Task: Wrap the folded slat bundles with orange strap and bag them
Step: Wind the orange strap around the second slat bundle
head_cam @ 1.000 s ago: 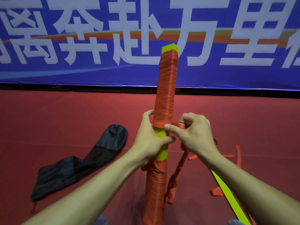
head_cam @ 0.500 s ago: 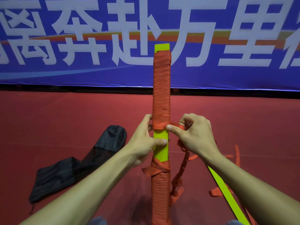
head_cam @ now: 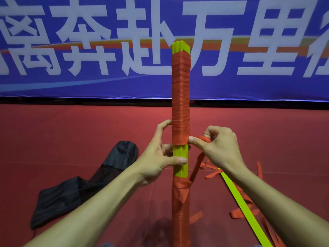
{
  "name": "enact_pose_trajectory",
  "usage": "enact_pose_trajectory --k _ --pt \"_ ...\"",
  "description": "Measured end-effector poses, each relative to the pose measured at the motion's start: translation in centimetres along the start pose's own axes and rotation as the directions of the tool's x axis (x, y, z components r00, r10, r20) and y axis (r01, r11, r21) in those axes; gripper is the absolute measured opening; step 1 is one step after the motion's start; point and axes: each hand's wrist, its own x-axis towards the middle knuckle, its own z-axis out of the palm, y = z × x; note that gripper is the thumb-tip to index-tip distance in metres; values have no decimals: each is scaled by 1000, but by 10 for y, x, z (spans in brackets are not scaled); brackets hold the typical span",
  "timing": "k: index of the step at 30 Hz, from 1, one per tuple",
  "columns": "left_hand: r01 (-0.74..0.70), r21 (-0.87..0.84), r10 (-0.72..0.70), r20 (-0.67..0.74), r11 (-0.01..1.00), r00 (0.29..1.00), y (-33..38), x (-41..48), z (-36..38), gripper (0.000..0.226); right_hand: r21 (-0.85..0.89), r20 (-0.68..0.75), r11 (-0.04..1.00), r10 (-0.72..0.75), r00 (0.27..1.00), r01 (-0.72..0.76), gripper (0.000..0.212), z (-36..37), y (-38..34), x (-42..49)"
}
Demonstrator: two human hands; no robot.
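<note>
A yellow-green slat bundle (head_cam: pixel 180 161) stands upright in the middle of the view. Orange strap (head_cam: pixel 180 104) covers its upper part and its lower part, with a bare yellow band between. My left hand (head_cam: pixel 158 157) holds the bundle at that bare band, thumb across the front and fingers round the back. My right hand (head_cam: pixel 218 148) pinches the loose strap just to the right of the bundle, at the lower edge of the upper wrap. A black bag (head_cam: pixel 83 184) lies flat on the floor to the left.
One loose yellow-green slat (head_cam: pixel 240 202) lies on the red floor (head_cam: pixel 71 139) at the right, among tangled lengths of orange strap (head_cam: pixel 242 213). A blue banner (head_cam: pixel 249 82) with large white characters stands along the back.
The bundle has turned slightly and stands straighter. My left hand has slid down to the bare yellow band. My right hand has pulled the strap out to the right.
</note>
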Motion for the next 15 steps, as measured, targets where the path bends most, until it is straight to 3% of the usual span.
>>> enact_pose_trajectory --k 4,10,15 --pt "5 0 -5 -30 1000 1000 -3 0 5 89 56 39 998 -2 999 0 53 3 2 0" --pt "-13 33 17 -122 999 992 -6 3 3 90 309 206 946 31 978 -95 35 0 4 1" --pt "-6 125 34 -223 992 974 -8 5 3 90 323 235 944 -19 972 -60 35 4 -3 -2"
